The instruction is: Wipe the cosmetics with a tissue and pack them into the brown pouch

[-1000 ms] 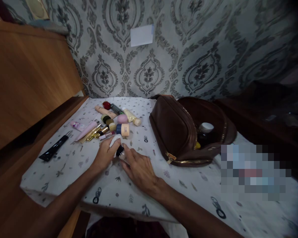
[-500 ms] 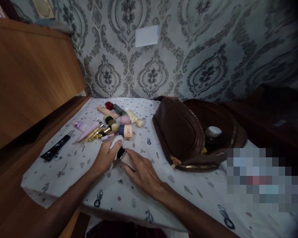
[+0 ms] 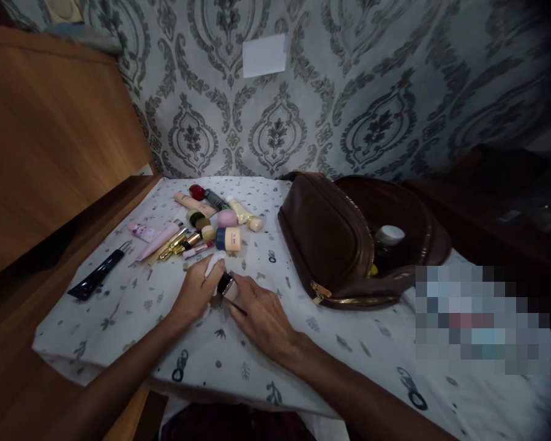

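Observation:
My right hand (image 3: 264,312) is closed around a small bottle (image 3: 233,294) with a black cap and a pale, beige-looking body. The bottle lies tilted, its cap pointing toward my left hand (image 3: 195,288). That hand pinches a white wipe or tissue (image 3: 215,264), held against the cap end. Just beyond my hands stands a jar (image 3: 228,239) with a blue lid and peach body. Beside it lie a lip gloss tube (image 3: 197,249) and gold tubes (image 3: 172,244). My fingers hide part of the bottle.
Several cosmetics, among them a pink tube (image 3: 160,239) and a cream tube (image 3: 239,211), lie behind my hands. A black tube (image 3: 98,275) is at the left. An open brown bag (image 3: 326,239) holding a white-lidded jar (image 3: 390,235) stands at the right.
The view has shifted slightly, so everything sits a little further up and left. Both hands keep their hold on the bottle and the white wipe; the bottle has turned slightly.

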A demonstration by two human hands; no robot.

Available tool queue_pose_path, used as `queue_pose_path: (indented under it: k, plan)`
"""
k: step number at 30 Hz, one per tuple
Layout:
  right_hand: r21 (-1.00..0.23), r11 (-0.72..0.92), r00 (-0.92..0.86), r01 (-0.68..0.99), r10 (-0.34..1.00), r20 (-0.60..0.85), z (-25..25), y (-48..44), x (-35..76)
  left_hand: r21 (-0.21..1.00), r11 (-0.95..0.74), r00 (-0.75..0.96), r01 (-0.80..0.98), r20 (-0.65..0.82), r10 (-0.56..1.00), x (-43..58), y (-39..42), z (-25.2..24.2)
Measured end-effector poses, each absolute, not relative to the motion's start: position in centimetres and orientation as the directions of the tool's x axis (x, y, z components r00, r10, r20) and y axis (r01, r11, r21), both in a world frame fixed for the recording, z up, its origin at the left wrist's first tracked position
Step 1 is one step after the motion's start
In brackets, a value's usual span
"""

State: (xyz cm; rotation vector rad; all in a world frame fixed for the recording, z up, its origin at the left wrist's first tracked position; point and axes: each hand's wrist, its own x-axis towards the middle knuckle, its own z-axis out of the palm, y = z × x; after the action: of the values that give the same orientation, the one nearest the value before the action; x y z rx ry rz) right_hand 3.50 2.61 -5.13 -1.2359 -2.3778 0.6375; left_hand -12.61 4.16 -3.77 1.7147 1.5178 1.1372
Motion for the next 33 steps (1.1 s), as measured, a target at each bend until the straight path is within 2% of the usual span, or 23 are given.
queue_pose_path:
  k: [4,11,18,21,26,33]
  plan:
    - [-0.645,0.499,-0.537,0.579,0.828,0.158,-5.6,2.8,3.6,0.836,-0.215,0.019,0.505,0.239,0.971,-12.5,3.9,-3.7]
    - [-0.624,0.494,-0.512,0.605,0.842,0.170,-5.6,3.0,3.4,0.804,-0.259,0.042,0.536,0.281,0.959,-12.8,4.1,-3.4]
    - [-0.700,0.452,-0.423,0.553,0.876,0.231,-5.4,3.3,3.6,0.652,-0.339,-0.065,0.679,0.513,0.856,-14.5,3.9,-1.7]
    - [-0.727,0.431,-0.398,0.534,0.887,0.233,-5.3,3.4,3.5,0.509,-0.364,-0.016,0.780,0.597,0.802,-14.6,3.5,-2.2]
    - [-0.727,0.418,-0.385,0.545,0.895,0.225,-5.6,3.4,3.4,0.211,-0.481,0.240,0.851,0.659,0.713,-14.3,3.0,-3.8]
    - [-0.679,0.396,-0.379,0.618,0.907,0.184,-4.9,3.0,3.3,-0.220,-0.338,0.387,0.915,0.716,0.581,-13.4,2.6,-3.9]
